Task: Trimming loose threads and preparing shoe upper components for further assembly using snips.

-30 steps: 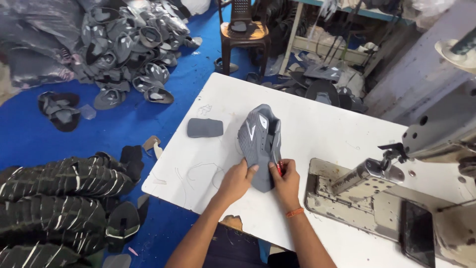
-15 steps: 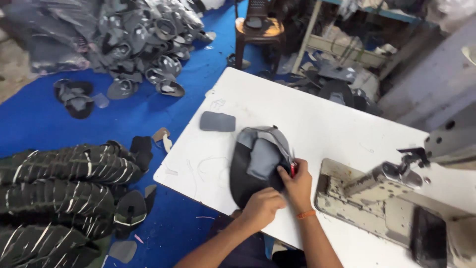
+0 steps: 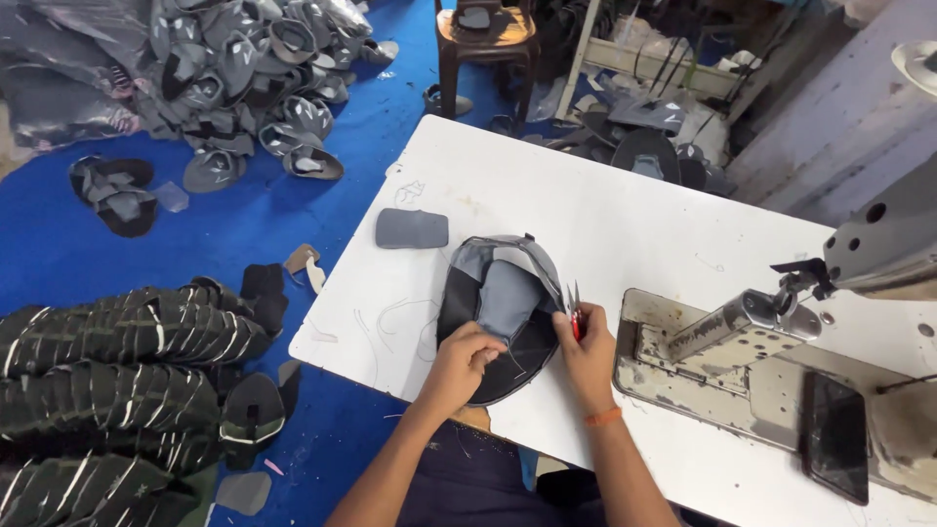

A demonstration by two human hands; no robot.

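Striped dark bundles (image 3: pixel 107 390) lie on the blue floor at 9 o'clock. A small grey patch (image 3: pixel 412 228) sits on the white table (image 3: pixel 634 215) at 11 o'clock. In the middle lies the grey and black shoe upper (image 3: pixel 500 312). The left hand (image 3: pixel 467 359) pinches its lower edge. The right hand (image 3: pixel 586 349) pinches small red snips (image 3: pixel 574 310). A sewing machine (image 3: pixel 781 322) stands at 3 o'clock.

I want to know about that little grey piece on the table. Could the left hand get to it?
Probably yes. The left hand rests on the shoe upper, and only bare white table lies between it and the grey piece.
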